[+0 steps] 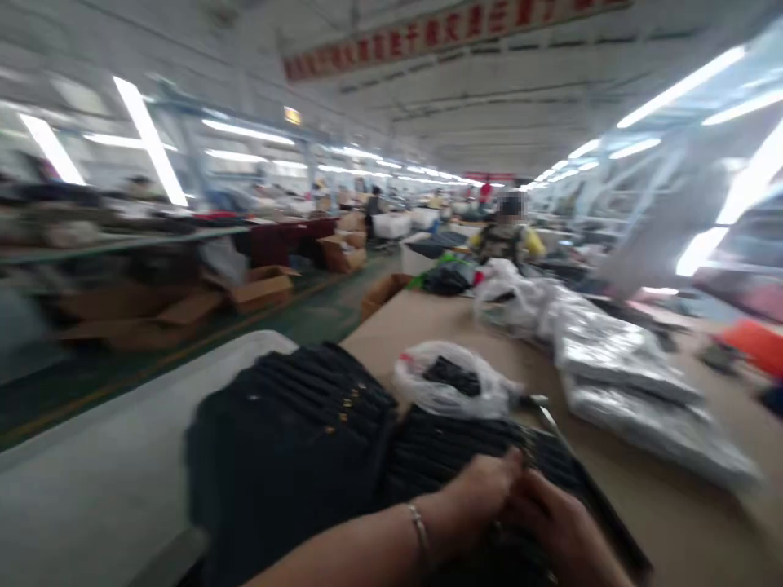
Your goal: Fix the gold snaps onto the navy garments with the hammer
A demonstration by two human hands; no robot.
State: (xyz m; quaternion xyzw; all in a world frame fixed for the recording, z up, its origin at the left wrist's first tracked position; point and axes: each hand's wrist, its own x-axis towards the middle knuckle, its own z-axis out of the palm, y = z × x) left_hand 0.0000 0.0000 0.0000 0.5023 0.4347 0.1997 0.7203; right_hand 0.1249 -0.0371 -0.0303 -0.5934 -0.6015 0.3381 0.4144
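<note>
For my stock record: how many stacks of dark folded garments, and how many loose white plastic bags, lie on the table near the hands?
Stacks of dark folded garments: 2
Loose white plastic bag: 1
Total: 3

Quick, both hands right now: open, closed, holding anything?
Left hand: fingers curled, pinching at the stacked black pleated fabric garments.
Right hand: resting on the same stack; grip cannot be told.

Matt black cloth garments, glossy plastic bags

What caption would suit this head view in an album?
Two hands, left and right, meet on stacked dark garments on a workshop table, beside bagged clothes.
</note>
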